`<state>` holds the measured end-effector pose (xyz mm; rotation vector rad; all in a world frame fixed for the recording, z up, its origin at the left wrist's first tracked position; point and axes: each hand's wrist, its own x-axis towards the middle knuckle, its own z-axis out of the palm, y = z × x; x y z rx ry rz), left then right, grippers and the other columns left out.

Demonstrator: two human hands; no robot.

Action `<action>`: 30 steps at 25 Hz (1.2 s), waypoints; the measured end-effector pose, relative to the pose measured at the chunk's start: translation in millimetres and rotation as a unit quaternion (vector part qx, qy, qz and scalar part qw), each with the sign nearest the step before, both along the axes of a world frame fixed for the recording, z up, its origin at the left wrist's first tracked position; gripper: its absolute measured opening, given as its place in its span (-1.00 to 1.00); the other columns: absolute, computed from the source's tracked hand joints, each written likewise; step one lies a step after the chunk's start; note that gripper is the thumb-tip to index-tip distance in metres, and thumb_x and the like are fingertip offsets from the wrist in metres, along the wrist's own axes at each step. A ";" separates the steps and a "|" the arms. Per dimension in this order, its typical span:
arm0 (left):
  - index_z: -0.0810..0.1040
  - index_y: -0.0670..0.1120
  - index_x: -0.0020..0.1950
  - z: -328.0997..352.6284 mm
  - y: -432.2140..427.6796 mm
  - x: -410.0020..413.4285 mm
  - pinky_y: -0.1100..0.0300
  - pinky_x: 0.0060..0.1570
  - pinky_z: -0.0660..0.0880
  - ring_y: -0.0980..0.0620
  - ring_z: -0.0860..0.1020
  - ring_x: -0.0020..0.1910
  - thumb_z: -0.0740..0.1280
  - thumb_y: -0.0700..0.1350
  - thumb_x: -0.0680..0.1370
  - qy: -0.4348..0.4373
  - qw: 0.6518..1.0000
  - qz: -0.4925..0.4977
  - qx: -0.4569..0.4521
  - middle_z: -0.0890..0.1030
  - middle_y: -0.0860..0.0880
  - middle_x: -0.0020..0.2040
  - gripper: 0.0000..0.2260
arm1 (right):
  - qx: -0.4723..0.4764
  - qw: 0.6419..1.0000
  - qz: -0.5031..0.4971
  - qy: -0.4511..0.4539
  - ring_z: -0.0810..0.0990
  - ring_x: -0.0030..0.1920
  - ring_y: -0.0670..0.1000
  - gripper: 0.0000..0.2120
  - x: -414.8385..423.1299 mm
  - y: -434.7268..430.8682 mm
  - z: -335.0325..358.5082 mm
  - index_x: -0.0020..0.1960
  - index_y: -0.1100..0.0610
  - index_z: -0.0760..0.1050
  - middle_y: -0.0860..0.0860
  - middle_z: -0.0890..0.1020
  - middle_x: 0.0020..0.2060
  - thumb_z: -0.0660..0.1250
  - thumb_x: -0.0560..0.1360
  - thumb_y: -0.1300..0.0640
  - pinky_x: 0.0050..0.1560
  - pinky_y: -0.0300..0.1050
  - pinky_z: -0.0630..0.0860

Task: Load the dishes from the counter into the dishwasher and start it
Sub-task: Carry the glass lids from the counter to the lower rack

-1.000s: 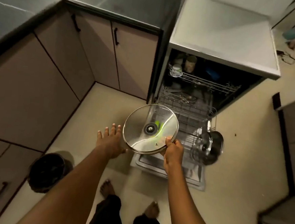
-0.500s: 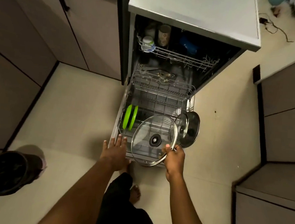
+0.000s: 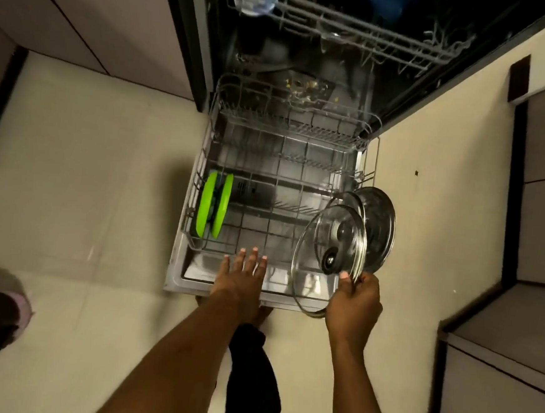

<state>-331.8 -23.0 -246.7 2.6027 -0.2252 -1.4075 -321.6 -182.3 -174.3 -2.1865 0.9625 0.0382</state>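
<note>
1 s ago the glass lid (image 3: 329, 259) faced up, mid-air over the lower rack (image 3: 202, 174). Now it's tipped near on edge & carried to the rack's front R corner, just in front of the other lid (image 3: 379, 224) standing there. R hand (image 3: 353, 305) went along, pinching the rim. L hand (image 3: 243, 275) moved off the lid, fingers straight over the rack's front edge.
</note>
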 end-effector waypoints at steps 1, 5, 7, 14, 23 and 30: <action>-0.32 -0.10 0.59 -13.7 -6.6 7.6 -0.16 0.51 -0.22 -0.18 -0.29 0.56 0.19 0.07 0.64 0.005 1.000 -0.008 -0.002 -0.33 -0.14 0.58 -0.23 | -0.019 1.000 -0.005 -0.010 0.57 -0.10 0.16 -0.85 7.7 -2.8 -7.7 0.11 0.22 0.50 0.12 0.64 -0.09 0.29 0.58 0.18 -0.11 -0.14 0.36; -0.32 -0.08 0.58 -68.6 -33.0 34.3 -0.12 0.50 -0.23 -0.17 -0.27 0.57 0.20 -0.05 0.63 0.004 1.000 -0.019 -0.014 -0.32 -0.14 0.58 -0.23 | -0.069 0.997 -0.007 -0.042 0.59 -0.01 0.23 -0.84 41.6 -12.3 -44.0 0.12 0.22 0.50 0.18 0.66 -0.03 0.31 0.56 0.18 -0.05 -0.08 0.43; -0.32 -0.08 0.58 -87.0 -43.5 36.9 -0.09 0.51 -0.22 -0.16 -0.26 0.57 0.22 -0.03 0.62 0.026 0.999 -0.028 -0.013 -0.32 -0.13 0.58 -0.22 | -0.086 0.995 0.002 -0.048 0.59 0.02 0.22 -0.82 53.3 -15.6 -57.6 0.14 0.21 0.49 0.15 0.66 0.01 0.32 0.56 0.18 -0.04 -0.15 0.40; -0.36 -0.11 0.57 -111.6 -51.3 30.0 -0.07 0.53 -0.22 -0.18 -0.30 0.56 0.30 0.09 0.57 0.075 0.994 -0.074 -0.006 -0.37 -0.18 0.56 -0.09 | -0.122 0.992 0.033 -0.031 0.56 0.09 0.17 -0.78 78.6 -11.3 -88.4 0.17 0.29 0.49 0.19 0.63 0.06 0.31 0.56 0.23 -0.13 -0.40 0.20; -0.35 -0.09 0.57 -115.7 -48.9 28.5 -0.08 0.53 -0.24 -0.18 -0.31 0.55 0.32 0.05 0.52 0.078 0.994 -0.068 -0.022 -0.37 -0.17 0.56 -0.06 | -0.123 0.992 -0.011 0.003 0.58 0.11 0.22 -0.77 76.7 -9.1 -98.4 0.20 0.25 0.46 0.19 0.61 0.09 0.30 0.57 0.18 0.02 -0.08 0.47; -0.33 -0.08 0.58 -113.0 -47.7 32.0 -0.07 0.54 -0.22 -0.18 -0.29 0.56 0.31 0.06 0.53 0.080 0.994 -0.068 -0.029 -0.35 -0.17 0.57 -0.08 | -0.133 0.991 0.009 0.004 0.58 0.13 0.18 -0.76 88.1 -14.1 -98.4 0.20 0.28 0.46 0.18 0.62 0.10 0.29 0.58 0.19 -0.08 -0.39 0.25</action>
